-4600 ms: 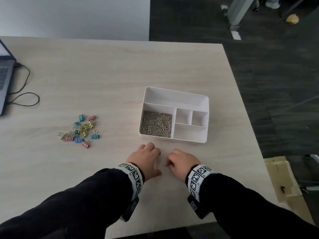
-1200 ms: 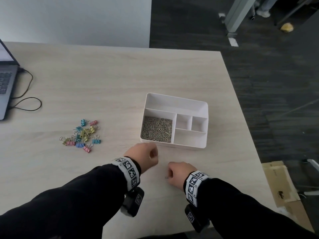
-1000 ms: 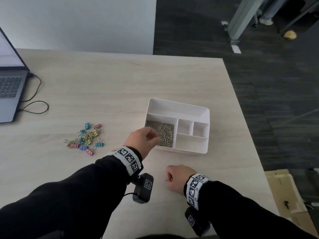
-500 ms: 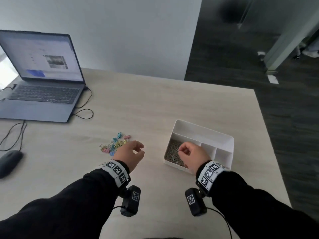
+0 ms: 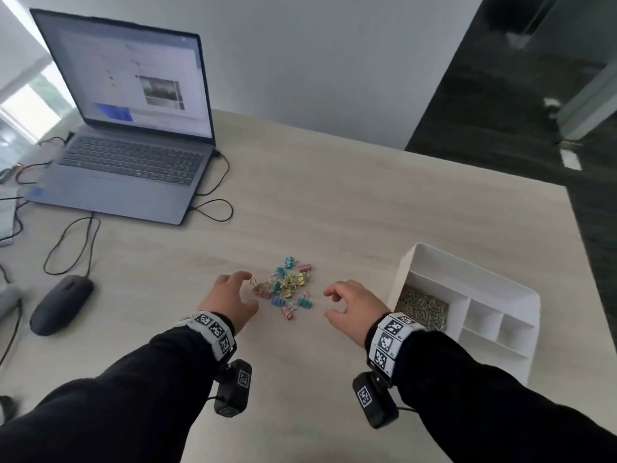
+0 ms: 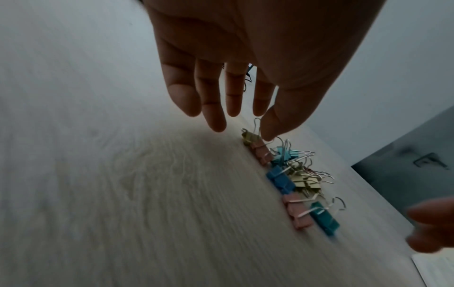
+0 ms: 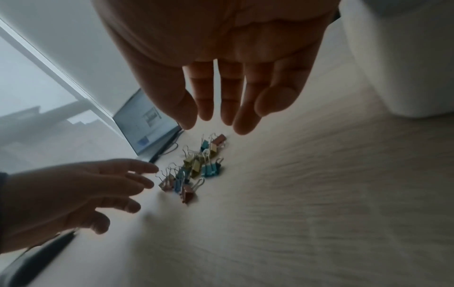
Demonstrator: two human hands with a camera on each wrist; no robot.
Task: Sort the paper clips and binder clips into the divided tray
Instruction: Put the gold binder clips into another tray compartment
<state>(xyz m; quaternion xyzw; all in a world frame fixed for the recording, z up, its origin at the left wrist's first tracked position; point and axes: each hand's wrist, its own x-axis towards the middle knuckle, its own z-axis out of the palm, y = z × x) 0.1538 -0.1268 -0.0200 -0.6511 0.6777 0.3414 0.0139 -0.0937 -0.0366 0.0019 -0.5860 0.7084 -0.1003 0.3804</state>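
A small heap of coloured binder clips [image 5: 288,289] [image 6: 294,178] [image 7: 196,167] lies on the wooden table between my hands. My left hand [image 5: 233,300] [image 6: 236,120] hovers just left of the heap, fingers spread and relaxed, empty. My right hand [image 5: 347,302] [image 7: 211,122] hovers just right of it, fingers loosely extended, also empty. The white divided tray [image 5: 434,262] sits to the right of my right hand. Its large near-left compartment holds a pile of metal paper clips [image 5: 422,307]; the other compartments look empty.
An open laptop [image 5: 127,155] stands at the back left with cables [image 5: 213,208] trailing beside it. A dark mouse [image 5: 61,304] lies at the left. The table edge [image 5: 574,212] runs close behind the tray on the right.
Both hands have moved left from the tray to either side of the binder clip heap. The right hand, which was pinched over the paper clip compartment, has opened. My head view swung left.
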